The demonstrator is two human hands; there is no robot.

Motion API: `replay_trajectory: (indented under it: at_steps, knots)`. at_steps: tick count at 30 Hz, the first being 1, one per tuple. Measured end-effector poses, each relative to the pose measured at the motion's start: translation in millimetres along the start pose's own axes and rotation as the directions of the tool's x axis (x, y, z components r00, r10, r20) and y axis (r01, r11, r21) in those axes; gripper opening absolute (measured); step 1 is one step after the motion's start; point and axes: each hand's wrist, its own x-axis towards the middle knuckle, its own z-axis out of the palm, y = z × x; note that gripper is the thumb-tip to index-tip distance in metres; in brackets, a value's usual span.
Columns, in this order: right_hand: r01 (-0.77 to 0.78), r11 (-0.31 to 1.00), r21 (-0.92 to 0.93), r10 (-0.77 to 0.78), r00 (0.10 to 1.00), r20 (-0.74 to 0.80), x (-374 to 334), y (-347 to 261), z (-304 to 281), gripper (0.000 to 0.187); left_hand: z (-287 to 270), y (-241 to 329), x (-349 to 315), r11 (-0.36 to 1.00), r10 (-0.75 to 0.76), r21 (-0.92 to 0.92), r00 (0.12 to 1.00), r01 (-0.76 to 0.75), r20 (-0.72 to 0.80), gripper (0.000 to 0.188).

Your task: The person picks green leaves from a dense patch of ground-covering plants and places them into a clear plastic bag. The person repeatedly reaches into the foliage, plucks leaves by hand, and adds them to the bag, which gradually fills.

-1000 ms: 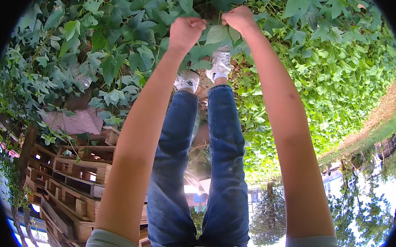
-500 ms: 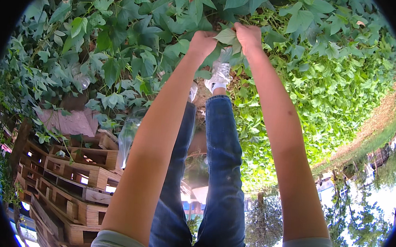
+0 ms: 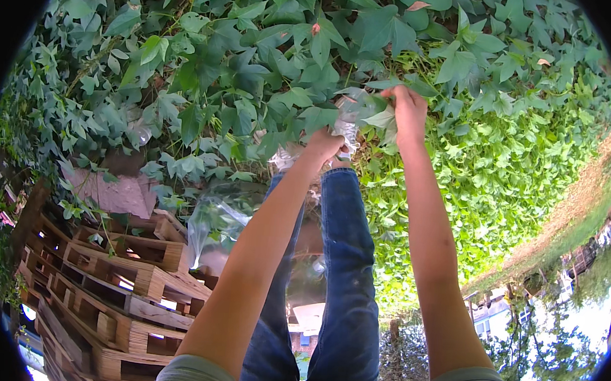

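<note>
My right hand (image 3: 409,113) is at the edge of the vine leaves, its thumb and fingers pinched on a leafy stem. A leaf (image 3: 380,118) shows its pale underside just left of those fingers. My left hand (image 3: 326,147) is lower and nearer to me, in front of my white shoe (image 3: 347,126). Its fingers are curled closed, and whatever they may hold is hidden. The two hands are apart. Dark green lobed leaves (image 3: 243,66) spread thickly beyond both hands.
Stacked wooden pallets (image 3: 121,298) stand at the lower left, with a pinkish slab (image 3: 118,191) above them. A clear plastic bag (image 3: 215,219) lies beside my left forearm. Brighter low plants (image 3: 483,182) cover the right side, bordered by a brown dirt strip (image 3: 559,215).
My left hand has let go of the leaf area and drawn back toward me. My right hand has shifted right and slightly nearer, still pinching the stem.
</note>
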Motion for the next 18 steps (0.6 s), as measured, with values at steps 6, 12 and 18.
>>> replay_trajectory:
  at_steps: [6,12,18]
  knots:
    - [0.510,0.838,-0.195,-0.438,0.841,0.317,29.6,-139.3,77.8,0.023,-8.2,-15.0,-57.9,0.842,-0.034,-0.530,0.991,0.099,0.131,0.022]
    - [0.462,0.429,-0.776,-0.334,0.880,0.339,50.1,-221.6,187.0,0.044,-0.8,-22.7,-130.2,0.831,0.108,-0.557,0.980,0.002,0.165,0.021]
    - [0.443,0.449,-0.776,-0.206,0.897,0.392,77.3,-172.9,194.2,0.029,27.5,-43.0,-143.4,0.911,0.204,-0.391,0.967,-0.132,0.150,0.018]
